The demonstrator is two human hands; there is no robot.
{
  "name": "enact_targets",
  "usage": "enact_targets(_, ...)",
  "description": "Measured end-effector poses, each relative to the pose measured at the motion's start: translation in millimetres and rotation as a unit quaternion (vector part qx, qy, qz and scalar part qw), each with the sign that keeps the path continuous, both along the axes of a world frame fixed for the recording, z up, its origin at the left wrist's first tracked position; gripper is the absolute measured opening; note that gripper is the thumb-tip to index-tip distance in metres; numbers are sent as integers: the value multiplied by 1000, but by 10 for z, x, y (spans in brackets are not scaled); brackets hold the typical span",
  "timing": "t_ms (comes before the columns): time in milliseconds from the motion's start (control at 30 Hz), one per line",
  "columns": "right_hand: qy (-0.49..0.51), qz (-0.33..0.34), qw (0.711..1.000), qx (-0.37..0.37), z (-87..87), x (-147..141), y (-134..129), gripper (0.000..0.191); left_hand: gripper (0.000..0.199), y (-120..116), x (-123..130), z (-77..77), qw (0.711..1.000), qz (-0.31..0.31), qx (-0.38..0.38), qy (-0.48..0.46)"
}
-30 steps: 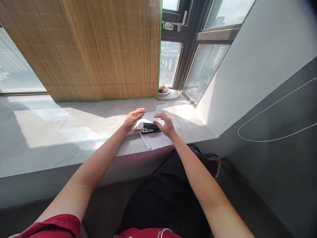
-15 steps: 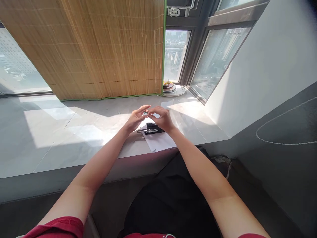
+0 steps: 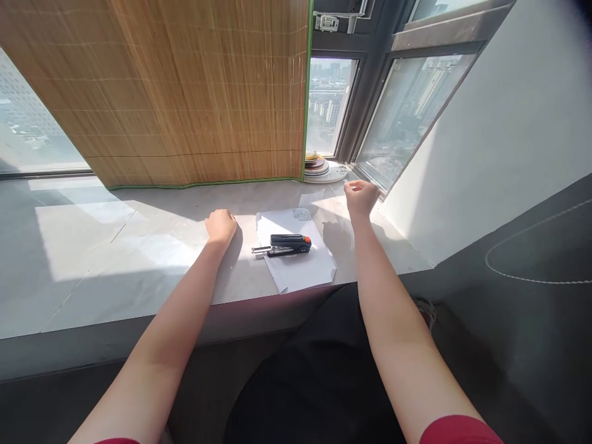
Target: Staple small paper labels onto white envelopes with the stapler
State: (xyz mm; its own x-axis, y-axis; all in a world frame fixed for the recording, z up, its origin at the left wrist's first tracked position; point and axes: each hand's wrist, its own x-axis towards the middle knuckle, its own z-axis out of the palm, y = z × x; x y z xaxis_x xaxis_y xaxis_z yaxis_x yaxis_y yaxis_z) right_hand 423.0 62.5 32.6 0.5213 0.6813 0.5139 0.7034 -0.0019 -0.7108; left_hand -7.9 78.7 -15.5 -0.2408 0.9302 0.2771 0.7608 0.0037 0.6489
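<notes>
My left hand (image 3: 221, 226) is closed in a fist on the windowsill, left of the paper. Its fingers are curled out of sight, so what it may hold is hidden. Up on the right, my right hand (image 3: 362, 197) is also closed, fingers curled in, above the sill near the window corner. Anything inside it is too small or covered to make out. Between the hands a black stapler (image 3: 291, 244) with an orange end lies on white paper (image 3: 308, 268), its silvery metal part sticking out to the left. Neither hand touches the stapler.
The tiled windowsill (image 3: 152, 246) runs across in front of me. A bamboo blind (image 3: 198, 92) hangs down to its back edge. A stack of plates (image 3: 319, 169) stands in the corner by the window. A beaded cord (image 3: 522, 277) hangs at the right wall.
My hands were together above the stapler, fingering a small greenish thing. They have parted, left hand to the left and right hand to the right, both closed. The small thing is out of sight.
</notes>
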Motion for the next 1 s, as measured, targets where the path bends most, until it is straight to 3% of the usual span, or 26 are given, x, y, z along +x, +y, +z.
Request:
enact_targets(100, -58, 8, 997, -49, -27, -46, 179, 24, 25, -13, 4, 4, 999, -26, 34, -31)
enact_targets(300, -85, 70, 977, -183, -508, -112, 285, 19, 23, -58, 49, 35, 988, -57, 82, -114)
enact_targets(400, -92, 73, 972, -205, -611, -91, 275, 28, 24, -84, 95, 75, 987, -65, 85, -123)
enact_targets(600, -40, 62, 983, -169, -574, -42, 226, 42, 31, -178, 210, 183, 978, -103, 101, -151)
enact_targets(800, -13, 63, 992, -111, -480, -143, 62, 35, 21, -124, 274, 156, 952, -161, 110, -236)
enact_targets(900, 15, 143, 988, -61, -339, -299, -98, 28, 19, -103, 278, 132, 942, -188, 106, -256)
enact_targets(1000, 51, 326, 943, -30, -163, -508, -335, 33, 23, -115, 277, 133, 935, -206, 105, -267)
